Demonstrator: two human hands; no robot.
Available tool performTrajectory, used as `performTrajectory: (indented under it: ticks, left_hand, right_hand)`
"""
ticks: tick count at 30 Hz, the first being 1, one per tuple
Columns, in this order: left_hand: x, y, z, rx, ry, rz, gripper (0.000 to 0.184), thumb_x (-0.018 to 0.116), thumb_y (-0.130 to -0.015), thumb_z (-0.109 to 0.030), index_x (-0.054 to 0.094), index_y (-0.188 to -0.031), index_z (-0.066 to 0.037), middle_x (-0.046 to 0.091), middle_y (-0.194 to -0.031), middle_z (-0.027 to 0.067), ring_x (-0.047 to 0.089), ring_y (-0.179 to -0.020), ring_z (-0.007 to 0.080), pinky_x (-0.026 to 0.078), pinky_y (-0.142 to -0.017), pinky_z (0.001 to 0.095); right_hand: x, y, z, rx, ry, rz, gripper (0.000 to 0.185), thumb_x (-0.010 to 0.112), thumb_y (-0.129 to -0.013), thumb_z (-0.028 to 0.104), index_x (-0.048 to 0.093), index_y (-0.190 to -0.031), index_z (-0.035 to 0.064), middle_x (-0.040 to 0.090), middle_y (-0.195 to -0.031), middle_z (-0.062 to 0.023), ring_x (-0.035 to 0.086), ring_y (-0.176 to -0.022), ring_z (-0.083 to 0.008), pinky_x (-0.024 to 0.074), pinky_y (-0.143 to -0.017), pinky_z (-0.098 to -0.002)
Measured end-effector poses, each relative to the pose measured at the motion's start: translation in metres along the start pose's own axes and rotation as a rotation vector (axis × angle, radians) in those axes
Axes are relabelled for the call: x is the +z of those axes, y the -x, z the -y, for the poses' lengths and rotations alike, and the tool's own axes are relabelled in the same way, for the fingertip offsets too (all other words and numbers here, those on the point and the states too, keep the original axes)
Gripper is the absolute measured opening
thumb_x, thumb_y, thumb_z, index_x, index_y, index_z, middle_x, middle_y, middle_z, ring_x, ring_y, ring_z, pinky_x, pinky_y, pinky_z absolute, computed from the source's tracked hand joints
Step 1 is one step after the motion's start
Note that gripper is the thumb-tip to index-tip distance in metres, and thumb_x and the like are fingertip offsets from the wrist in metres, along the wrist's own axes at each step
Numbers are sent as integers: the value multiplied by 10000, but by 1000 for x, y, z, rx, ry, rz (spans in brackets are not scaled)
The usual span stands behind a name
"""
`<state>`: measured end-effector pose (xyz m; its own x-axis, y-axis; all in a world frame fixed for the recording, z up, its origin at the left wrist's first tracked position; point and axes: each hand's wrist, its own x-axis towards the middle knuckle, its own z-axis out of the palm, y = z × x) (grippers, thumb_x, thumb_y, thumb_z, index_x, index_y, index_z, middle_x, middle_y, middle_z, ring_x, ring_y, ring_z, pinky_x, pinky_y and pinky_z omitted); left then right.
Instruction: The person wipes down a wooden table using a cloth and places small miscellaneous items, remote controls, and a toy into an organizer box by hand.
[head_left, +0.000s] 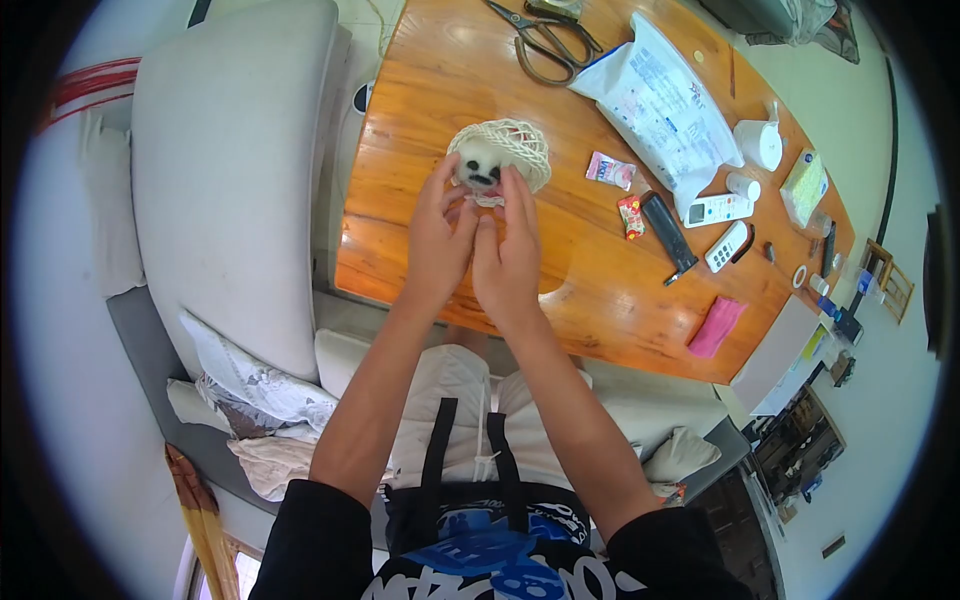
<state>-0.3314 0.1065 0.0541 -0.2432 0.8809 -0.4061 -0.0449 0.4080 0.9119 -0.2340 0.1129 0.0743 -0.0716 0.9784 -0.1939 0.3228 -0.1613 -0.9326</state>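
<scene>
A small fuzzy white plush toy with dark eye and mouth patches sits at the opening of a white woven basket on the wooden table. My left hand cups the toy's left side, its fingertips at the basket's rim. From the other side my right hand presses its fingers against the toy. Between them the two hands hold the toy, thumbs close together below it. The toy's back and the basket's lower part are hidden.
On the wooden table lie large scissors, a white plastic package, small candy packets, a black case, remote controls and a pink cloth. A grey sofa stands at the left.
</scene>
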Motion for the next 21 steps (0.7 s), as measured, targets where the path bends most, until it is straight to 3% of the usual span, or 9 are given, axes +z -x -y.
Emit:
performTrajectory:
  ticks: [3,8,11,15,17,21]
  left_hand:
    - [-1,2,0,13,52,-3,526,509,-959,56,373,-1463,-3,461,-1431,164,576,-1214,236,529,-933,317]
    - [-2,6,-2,14,-51,12,492,489,-959,63,401,-1438,0,506,-1385,155,559,-1242,236,503,-976,329]
    - [-4,3,-5,125,-359,-114,496,491,-944,67,405,-1428,0,488,-1397,168,525,-1281,239,466,-1029,357]
    - [0,-13,13,99,-146,-161,571,509,-915,57,384,-1469,-5,500,-1356,182,549,-1211,244,466,-996,333]
    - [6,-18,19,68,66,-127,601,522,-914,44,360,-1491,-11,490,-1339,195,565,-1162,241,476,-972,321]
    - [14,-11,3,-64,-31,-59,618,576,-904,13,382,-1490,-21,500,-1225,172,574,-1071,222,487,-919,308]
  right_hand:
    - [0,1,-6,112,-185,6,511,458,-960,24,374,-1454,-76,406,-1468,-274,475,-1313,-396,377,-1099,-432]
    - [-5,7,-6,68,-69,-14,440,485,-954,8,457,-1390,-44,501,-1341,-233,563,-1179,-318,457,-1002,-394]
    - [-11,13,-5,177,-30,-101,415,519,-949,15,481,-1361,-20,537,-1255,-185,583,-1107,-261,491,-935,-365]
    - [-12,-1,-35,301,-111,-307,408,567,-948,34,472,-1343,-8,553,-1191,-132,589,-1023,-192,510,-827,-314]
    - [-10,-9,-40,311,-292,-264,389,581,-949,37,471,-1320,-11,557,-1191,-123,591,-996,-170,504,-787,-295]
    - [-16,-21,-51,349,-514,-145,356,596,-951,37,486,-1287,-8,597,-1125,-89,599,-910,-120,483,-694,-245]
